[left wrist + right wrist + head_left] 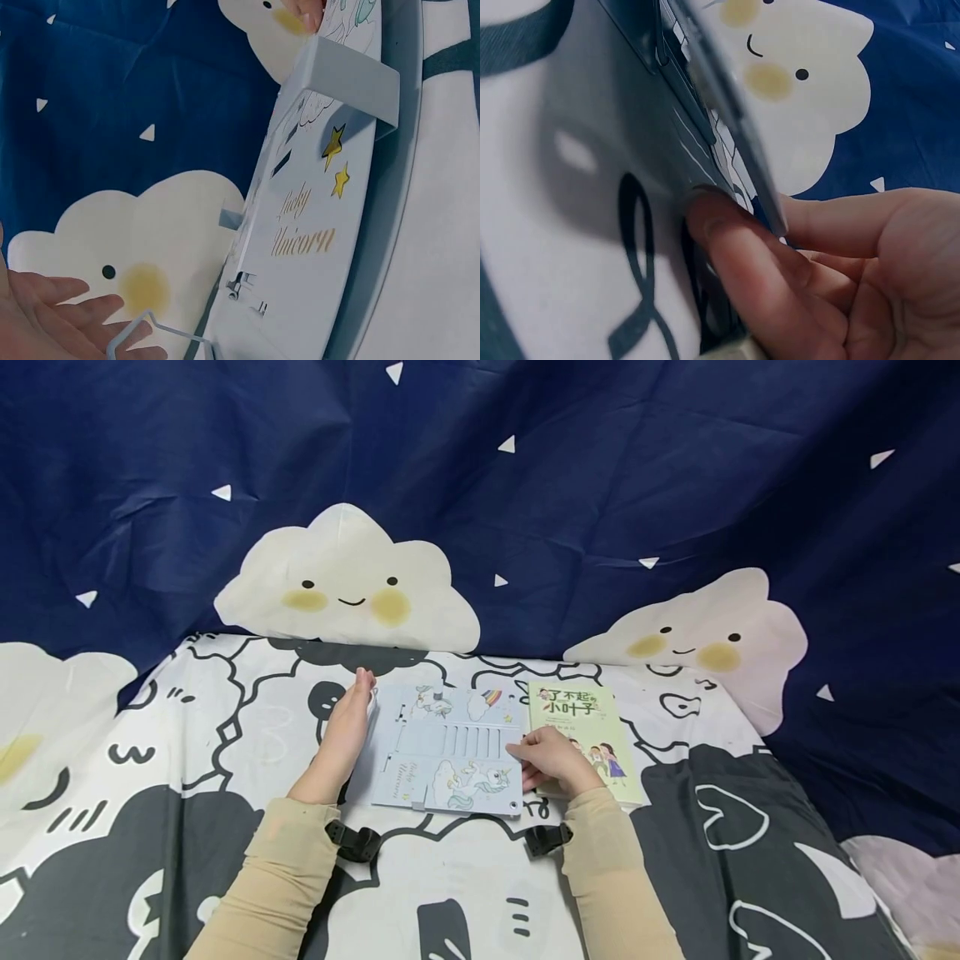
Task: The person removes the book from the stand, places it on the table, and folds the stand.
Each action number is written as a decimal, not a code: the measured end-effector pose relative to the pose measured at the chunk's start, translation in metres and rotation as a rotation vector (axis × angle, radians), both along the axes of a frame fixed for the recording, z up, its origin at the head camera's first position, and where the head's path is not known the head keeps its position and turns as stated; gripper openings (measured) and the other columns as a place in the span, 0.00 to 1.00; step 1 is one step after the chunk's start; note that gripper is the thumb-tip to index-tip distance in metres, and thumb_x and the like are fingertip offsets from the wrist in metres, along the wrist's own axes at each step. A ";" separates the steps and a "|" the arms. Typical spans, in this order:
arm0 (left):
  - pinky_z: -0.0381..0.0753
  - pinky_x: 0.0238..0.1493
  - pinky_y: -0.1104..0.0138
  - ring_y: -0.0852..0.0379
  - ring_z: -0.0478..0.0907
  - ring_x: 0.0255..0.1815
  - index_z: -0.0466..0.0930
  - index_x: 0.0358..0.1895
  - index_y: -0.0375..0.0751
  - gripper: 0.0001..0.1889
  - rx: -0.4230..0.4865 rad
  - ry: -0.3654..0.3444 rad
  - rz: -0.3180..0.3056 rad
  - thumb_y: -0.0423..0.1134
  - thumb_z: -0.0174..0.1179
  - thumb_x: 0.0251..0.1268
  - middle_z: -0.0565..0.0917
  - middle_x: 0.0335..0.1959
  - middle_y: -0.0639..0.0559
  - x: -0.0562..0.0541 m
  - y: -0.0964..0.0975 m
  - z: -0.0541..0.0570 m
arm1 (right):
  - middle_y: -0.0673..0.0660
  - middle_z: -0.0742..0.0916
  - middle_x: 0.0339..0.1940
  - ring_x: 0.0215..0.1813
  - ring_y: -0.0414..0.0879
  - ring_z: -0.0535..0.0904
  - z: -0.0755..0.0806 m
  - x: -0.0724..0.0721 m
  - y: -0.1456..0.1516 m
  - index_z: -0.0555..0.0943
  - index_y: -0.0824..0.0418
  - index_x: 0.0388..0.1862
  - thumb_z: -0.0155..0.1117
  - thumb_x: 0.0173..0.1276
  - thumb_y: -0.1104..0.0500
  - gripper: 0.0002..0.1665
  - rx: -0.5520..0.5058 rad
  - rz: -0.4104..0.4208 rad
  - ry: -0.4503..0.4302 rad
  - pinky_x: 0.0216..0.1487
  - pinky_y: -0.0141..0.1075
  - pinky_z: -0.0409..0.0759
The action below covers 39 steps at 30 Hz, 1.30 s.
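A pale blue book stand (459, 741) with unicorn pictures and slots lies low over the patterned cloth in the head view. My right hand (558, 758) pinches its right edge; in the right wrist view the thumb and fingers (750, 277) are on opposite sides of the panel (739, 127). Beside the stand's left edge, my left hand (347, 735) is raised with straight fingers. The left wrist view has this hand (52, 315) spread behind a bent wire (180, 333); whether they touch I cannot tell. "Lucky Unicorn" lettering marks the stand (300, 285) there.
A green picture book (622, 768) lies at the right, partly beneath my right hand. Black-and-white cloth (450, 893) covers the table. Behind it hangs a navy curtain (570, 510) with cloud faces. Each wrist wears a black camera strap (356, 841).
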<state>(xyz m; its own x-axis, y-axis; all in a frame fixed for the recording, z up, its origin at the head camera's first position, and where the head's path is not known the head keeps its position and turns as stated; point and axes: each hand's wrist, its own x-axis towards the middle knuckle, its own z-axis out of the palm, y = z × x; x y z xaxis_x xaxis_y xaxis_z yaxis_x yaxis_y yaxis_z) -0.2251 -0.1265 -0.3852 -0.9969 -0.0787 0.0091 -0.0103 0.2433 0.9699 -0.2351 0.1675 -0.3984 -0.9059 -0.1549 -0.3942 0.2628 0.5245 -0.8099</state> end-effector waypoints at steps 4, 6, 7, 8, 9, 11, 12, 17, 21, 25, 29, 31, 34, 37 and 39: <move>0.47 0.81 0.55 0.45 0.53 0.81 0.51 0.79 0.37 0.40 -0.011 -0.010 0.004 0.65 0.23 0.78 0.56 0.80 0.43 0.000 0.000 -0.001 | 0.54 0.82 0.21 0.17 0.39 0.78 0.000 0.000 0.000 0.81 0.68 0.31 0.59 0.74 0.58 0.15 0.013 0.001 0.007 0.22 0.29 0.81; 0.47 0.81 0.54 0.45 0.52 0.81 0.51 0.79 0.37 0.40 -0.012 -0.014 0.006 0.65 0.23 0.78 0.55 0.80 0.43 0.000 0.000 -0.001 | 0.54 0.82 0.21 0.18 0.40 0.79 0.000 0.000 0.000 0.81 0.68 0.33 0.59 0.74 0.58 0.14 0.019 0.001 0.006 0.22 0.29 0.82; 0.47 0.81 0.54 0.45 0.52 0.81 0.51 0.78 0.37 0.41 -0.014 -0.017 0.007 0.65 0.23 0.77 0.55 0.80 0.43 0.000 -0.001 -0.002 | 0.54 0.82 0.22 0.18 0.40 0.79 0.001 0.000 0.001 0.81 0.69 0.34 0.59 0.74 0.58 0.14 0.020 0.000 0.006 0.23 0.30 0.82; 0.48 0.81 0.54 0.45 0.52 0.81 0.52 0.78 0.36 0.41 -0.016 -0.020 0.007 0.65 0.23 0.77 0.55 0.80 0.42 -0.001 -0.001 -0.002 | 0.55 0.81 0.22 0.18 0.40 0.79 0.002 0.001 0.001 0.81 0.69 0.36 0.59 0.74 0.58 0.13 0.024 -0.001 0.007 0.23 0.30 0.82; 0.48 0.81 0.53 0.45 0.52 0.81 0.52 0.78 0.36 0.41 -0.017 -0.020 0.009 0.66 0.23 0.77 0.56 0.80 0.42 -0.001 -0.001 -0.003 | 0.55 0.81 0.23 0.18 0.40 0.80 0.002 0.001 0.001 0.81 0.70 0.37 0.60 0.74 0.59 0.13 0.025 -0.002 0.006 0.23 0.30 0.83; 0.47 0.81 0.52 0.45 0.51 0.81 0.52 0.78 0.35 0.42 -0.022 -0.024 0.011 0.66 0.23 0.76 0.56 0.80 0.41 -0.001 -0.001 -0.004 | 0.55 0.81 0.23 0.18 0.40 0.80 0.003 0.002 0.001 0.81 0.71 0.40 0.60 0.74 0.59 0.13 0.026 -0.004 0.006 0.23 0.31 0.83; 0.47 0.81 0.52 0.45 0.50 0.81 0.53 0.78 0.35 0.43 -0.024 -0.027 0.012 0.67 0.23 0.76 0.56 0.80 0.41 -0.001 -0.002 -0.004 | 0.55 0.81 0.23 0.18 0.40 0.80 0.004 0.002 0.002 0.81 0.71 0.41 0.60 0.73 0.59 0.13 0.026 -0.006 0.005 0.23 0.31 0.83; 0.47 0.80 0.49 0.44 0.50 0.81 0.54 0.77 0.36 0.44 -0.054 -0.045 0.008 0.68 0.22 0.74 0.57 0.79 0.39 0.000 -0.003 -0.005 | 0.56 0.82 0.23 0.19 0.41 0.81 0.008 0.003 0.003 0.81 0.71 0.41 0.60 0.73 0.58 0.14 0.011 -0.018 0.002 0.25 0.32 0.84; 0.52 0.78 0.46 0.41 0.56 0.78 0.59 0.75 0.35 0.45 -0.084 -0.084 -0.021 0.69 0.23 0.74 0.62 0.76 0.36 0.001 -0.003 -0.005 | 0.56 0.84 0.24 0.19 0.41 0.82 0.011 0.002 0.005 0.81 0.72 0.41 0.58 0.75 0.57 0.16 -0.003 -0.045 0.000 0.26 0.33 0.85; 0.50 0.79 0.46 0.41 0.52 0.80 0.58 0.76 0.34 0.44 -0.129 -0.114 -0.073 0.68 0.24 0.75 0.59 0.78 0.37 0.001 -0.002 -0.005 | 0.56 0.84 0.25 0.20 0.41 0.82 0.013 0.002 0.006 0.81 0.73 0.44 0.57 0.76 0.57 0.17 -0.002 -0.061 0.011 0.27 0.33 0.85; 0.48 0.79 0.45 0.38 0.47 0.81 0.53 0.77 0.30 0.45 -0.183 -0.151 -0.087 0.67 0.26 0.75 0.53 0.79 0.35 0.003 -0.001 -0.006 | 0.58 0.84 0.27 0.20 0.41 0.82 0.012 0.001 0.007 0.80 0.74 0.48 0.57 0.75 0.59 0.17 -0.014 -0.062 0.020 0.27 0.33 0.85; 0.49 0.78 0.44 0.35 0.47 0.80 0.50 0.77 0.28 0.46 -0.201 -0.169 -0.082 0.67 0.28 0.75 0.53 0.79 0.33 0.003 0.000 -0.005 | 0.58 0.84 0.28 0.19 0.40 0.82 0.010 0.001 0.007 0.81 0.74 0.48 0.58 0.74 0.61 0.16 -0.018 -0.066 0.023 0.27 0.33 0.85; 0.50 0.77 0.42 0.34 0.47 0.80 0.47 0.77 0.28 0.46 -0.198 -0.192 -0.082 0.68 0.30 0.75 0.52 0.79 0.31 0.003 0.002 -0.005 | 0.57 0.84 0.26 0.18 0.40 0.81 0.008 0.000 0.006 0.81 0.73 0.48 0.61 0.72 0.63 0.14 -0.011 -0.075 0.032 0.25 0.32 0.84; 0.50 0.77 0.42 0.34 0.48 0.80 0.45 0.78 0.28 0.47 -0.189 -0.205 -0.079 0.68 0.31 0.74 0.52 0.78 0.31 0.003 0.002 -0.005 | 0.57 0.84 0.25 0.17 0.39 0.80 0.006 0.000 0.005 0.81 0.74 0.48 0.62 0.70 0.65 0.13 0.005 -0.071 0.052 0.24 0.31 0.83; 0.51 0.77 0.42 0.34 0.48 0.79 0.46 0.78 0.29 0.47 -0.187 -0.211 -0.074 0.68 0.32 0.74 0.53 0.78 0.32 0.003 0.002 -0.005 | 0.57 0.83 0.24 0.16 0.39 0.79 0.004 0.000 0.004 0.80 0.75 0.48 0.63 0.69 0.66 0.13 0.010 -0.070 0.062 0.23 0.31 0.83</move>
